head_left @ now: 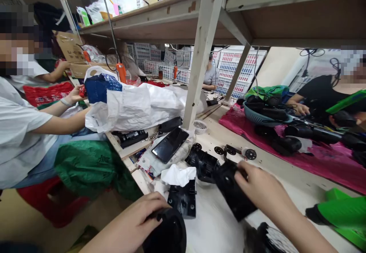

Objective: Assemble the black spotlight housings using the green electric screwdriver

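While a person works at a long table (220, 222) beneath a shelf (160, 20), both hands hold black parts low in the view. At 4 o'clock, the right hand (263, 184) has its fingers (243, 173) closed around a black moulded plastic housing (231, 192). At 7 o'clock, the left hand (131, 218) curls its fingers (151, 207) over a round black plastic part (168, 234), apparently steadying it. Between the hands, within easy reach, lie a second black housing (183, 199) and crumpled white tissue (177, 175). Above these, a smartphone (170, 145) rests flat. Small black wheels (250, 153) sit at 4 o'clock, and a small bowl of screws (200, 126) near the centre probably keeps fasteners together. At 9 o'clock, a co-worker's hand (73, 96) holds a small red item (82, 91). No writing on these parts is legible.
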Tool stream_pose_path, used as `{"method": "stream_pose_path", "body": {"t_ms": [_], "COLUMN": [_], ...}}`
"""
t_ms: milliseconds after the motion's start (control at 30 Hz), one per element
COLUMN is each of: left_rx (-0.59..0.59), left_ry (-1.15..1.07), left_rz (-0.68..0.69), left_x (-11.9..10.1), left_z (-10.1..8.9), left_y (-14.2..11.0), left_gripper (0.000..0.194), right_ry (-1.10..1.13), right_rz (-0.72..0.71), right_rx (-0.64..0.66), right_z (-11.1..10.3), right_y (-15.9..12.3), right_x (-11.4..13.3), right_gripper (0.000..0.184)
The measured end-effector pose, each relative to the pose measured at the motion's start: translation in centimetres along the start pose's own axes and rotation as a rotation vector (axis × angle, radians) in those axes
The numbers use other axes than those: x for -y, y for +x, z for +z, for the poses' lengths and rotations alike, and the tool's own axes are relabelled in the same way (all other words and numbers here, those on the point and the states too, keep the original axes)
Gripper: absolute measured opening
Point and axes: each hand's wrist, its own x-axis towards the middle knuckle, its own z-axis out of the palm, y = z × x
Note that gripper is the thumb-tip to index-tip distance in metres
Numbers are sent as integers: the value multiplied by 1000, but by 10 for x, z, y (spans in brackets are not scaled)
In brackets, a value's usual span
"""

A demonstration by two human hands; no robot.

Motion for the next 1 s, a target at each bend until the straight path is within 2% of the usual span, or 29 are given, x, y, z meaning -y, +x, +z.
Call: {"method": "stream_pose_path", "body": {"t_ms": [67, 133, 200, 267, 367, 467, 567, 633, 700, 767, 833, 933, 1000], "left_rx": [-21, -94, -162, -230, -373, -491, -461, -412, -366, -343, -372, -513, -611], "left_ry": [-90, -242, -472, -725, -1007, -1238, -1449, -1519, -1538, -1529, -1495, -1390, -1349], "left_rz": [-40, -110, -252, -423, -529, -476, -385, -336, -277, -202, -167, -281, -422], "left_x": [3, 5, 4, -1, -11, -17, -17, -16, -17, -20, -23, -22, -17], "left_z": [1, 1, -2, -5, -5, 7, 24, 33, 40, 45, 48, 48, 45], "left_y": [-2, 2, 7, 11, 8, -1, -9, -12, -15, -18, -21, -24, -26], "left_gripper": [25, 26, 32, 35, 34, 38, 47, 51, 54, 62, 68, 64, 48], "right_ry": [33, 87, 155, 212, 246, 286, 472, 628, 681, 623, 525, 442, 346], "right_rz": [0, -24, -54, -90, -141, -160, -172, -201, -251, -334, -451, -594, -608], "right_rx": [-49, -45, -3, 30, 42, 64, 101, 131, 101, 25, -2, 63, 40], "right_z": [-10, -12, -9, -4, 2, 5, 10, 15, 21, 25, 26, 21, 20], "right_y": [20, 41, 55, 57, 37, 7, -17, -26, -35, -44, -54, -55, -42], "right_x": [8, 19, 30, 37, 37, 29, 25, 31, 47, 70, 93, 113, 110], "right_gripper": [29, 32, 32, 34, 33, 32, 35, 36, 35, 33, 31, 32, 34]}}
